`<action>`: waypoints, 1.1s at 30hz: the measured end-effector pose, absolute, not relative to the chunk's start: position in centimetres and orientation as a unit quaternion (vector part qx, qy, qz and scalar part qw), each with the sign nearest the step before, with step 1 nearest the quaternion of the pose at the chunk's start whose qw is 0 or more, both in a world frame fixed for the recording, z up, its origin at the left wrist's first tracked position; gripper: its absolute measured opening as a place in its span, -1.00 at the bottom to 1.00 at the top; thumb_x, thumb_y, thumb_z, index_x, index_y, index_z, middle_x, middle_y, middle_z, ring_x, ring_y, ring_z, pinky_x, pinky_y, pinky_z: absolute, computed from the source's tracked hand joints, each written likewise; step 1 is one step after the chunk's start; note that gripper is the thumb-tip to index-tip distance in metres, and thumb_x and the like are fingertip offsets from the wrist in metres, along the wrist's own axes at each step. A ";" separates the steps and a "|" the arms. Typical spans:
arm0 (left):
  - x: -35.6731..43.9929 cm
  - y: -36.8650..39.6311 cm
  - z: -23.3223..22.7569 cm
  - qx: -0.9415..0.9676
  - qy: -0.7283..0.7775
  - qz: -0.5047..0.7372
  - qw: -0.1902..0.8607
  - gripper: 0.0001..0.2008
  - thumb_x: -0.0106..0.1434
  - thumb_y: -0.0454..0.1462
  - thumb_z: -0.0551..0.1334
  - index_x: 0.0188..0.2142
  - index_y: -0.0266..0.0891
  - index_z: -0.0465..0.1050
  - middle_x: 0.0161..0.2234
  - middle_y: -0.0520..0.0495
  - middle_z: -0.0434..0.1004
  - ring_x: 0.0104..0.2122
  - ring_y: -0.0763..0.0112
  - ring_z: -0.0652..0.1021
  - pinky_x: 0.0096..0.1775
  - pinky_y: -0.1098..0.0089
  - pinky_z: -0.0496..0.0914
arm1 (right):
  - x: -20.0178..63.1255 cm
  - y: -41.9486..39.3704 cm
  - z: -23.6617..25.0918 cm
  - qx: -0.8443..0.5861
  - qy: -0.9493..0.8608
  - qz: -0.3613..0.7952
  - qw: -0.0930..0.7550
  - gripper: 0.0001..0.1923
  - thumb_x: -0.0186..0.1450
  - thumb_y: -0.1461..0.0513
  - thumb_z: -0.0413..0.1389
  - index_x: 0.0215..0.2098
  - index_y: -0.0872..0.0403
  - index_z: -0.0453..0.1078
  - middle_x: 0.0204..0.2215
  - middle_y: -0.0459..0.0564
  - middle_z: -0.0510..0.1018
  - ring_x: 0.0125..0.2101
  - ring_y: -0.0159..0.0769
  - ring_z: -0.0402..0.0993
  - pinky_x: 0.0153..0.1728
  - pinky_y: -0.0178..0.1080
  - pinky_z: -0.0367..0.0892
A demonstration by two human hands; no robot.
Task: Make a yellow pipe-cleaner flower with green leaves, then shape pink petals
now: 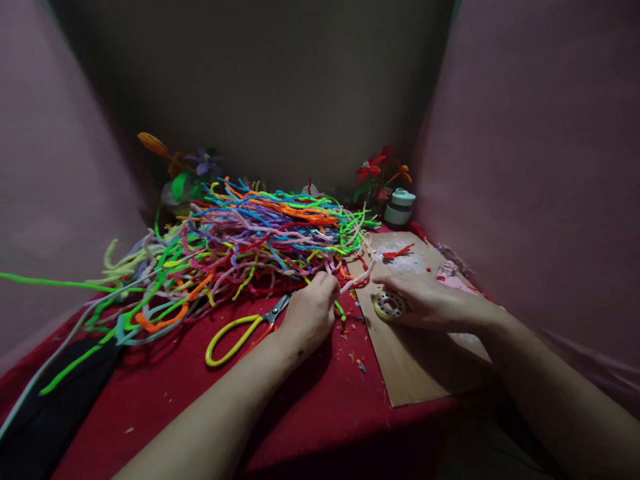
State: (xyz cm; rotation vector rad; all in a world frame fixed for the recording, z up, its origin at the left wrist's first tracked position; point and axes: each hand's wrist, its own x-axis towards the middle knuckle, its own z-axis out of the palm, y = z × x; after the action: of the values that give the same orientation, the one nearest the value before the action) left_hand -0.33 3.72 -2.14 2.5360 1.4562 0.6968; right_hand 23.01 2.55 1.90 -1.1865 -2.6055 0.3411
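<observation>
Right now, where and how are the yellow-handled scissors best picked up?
Probably by the yellow loop, pinched at its outer bend from the near left: it lies uncovered on the red cloth, while the metal end points away beside the left hand.

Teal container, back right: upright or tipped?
Upright: the teal container has its narrower top facing up above the wider body, beside the red flowers.
</observation>
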 end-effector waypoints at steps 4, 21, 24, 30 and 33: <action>-0.2 3.6 -2.2 0.844 0.484 0.223 0.060 -0.85 0.28 -0.36 -0.02 -0.33 -0.19 0.29 -0.29 -0.05 0.35 -0.37 0.40 0.43 -0.33 0.44 0.29 | 23.0 2.9 2.1 -0.414 -0.883 0.181 0.128 -0.54 0.28 0.18 0.00 0.14 0.05 0.12 -0.06 0.09 0.43 -0.12 -0.21 0.39 -0.12 -0.19 0.31; -0.1 3.5 -2.4 0.851 0.487 0.192 0.043 -0.84 0.30 -0.35 -0.05 -0.34 -0.19 0.26 -0.28 -0.05 0.36 -0.38 0.41 0.43 -0.33 0.43 0.29 | 22.1 1.8 1.7 -0.463 -0.878 0.101 0.064 -0.36 0.11 0.11 0.20 0.13 0.04 0.19 -0.06 0.12 0.42 -0.03 -0.03 0.28 -0.05 -0.05 0.23; -0.1 3.5 -2.4 0.850 0.491 0.187 0.042 -0.85 0.29 -0.35 -0.04 -0.34 -0.18 0.26 -0.27 -0.06 0.36 -0.36 0.40 0.44 -0.32 0.43 0.29 | 21.9 2.0 1.6 -0.457 -0.878 0.113 0.085 -0.47 0.16 0.11 0.14 0.08 0.06 0.23 -0.09 0.11 0.41 -0.07 -0.08 0.29 -0.09 -0.10 0.24; 0.1 3.4 -2.1 0.848 0.500 0.168 0.040 -0.84 0.29 -0.35 -0.05 -0.34 -0.19 0.26 -0.27 -0.07 0.36 -0.36 0.39 0.44 -0.34 0.42 0.29 | 22.0 3.5 1.1 -0.461 -0.873 0.135 0.079 -0.62 0.23 0.05 0.06 -0.07 0.09 0.29 -0.13 0.13 0.43 -0.14 -0.10 0.33 -0.16 -0.11 0.28; 0.1 3.4 -2.0 0.850 0.499 0.163 0.037 -0.84 0.29 -0.35 -0.04 -0.34 -0.19 0.27 -0.26 -0.08 0.36 -0.37 0.38 0.44 -0.36 0.41 0.28 | 22.1 3.8 0.4 -0.495 -0.861 0.065 0.094 -0.39 0.18 0.01 0.11 0.10 0.13 0.16 0.10 0.26 0.25 0.08 0.10 0.13 0.00 0.05 0.15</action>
State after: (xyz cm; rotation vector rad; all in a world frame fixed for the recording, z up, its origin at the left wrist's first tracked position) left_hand 0.07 3.39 -1.99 2.6093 1.5318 0.5017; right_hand 22.05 3.81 0.40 -1.4687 -2.5555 0.1942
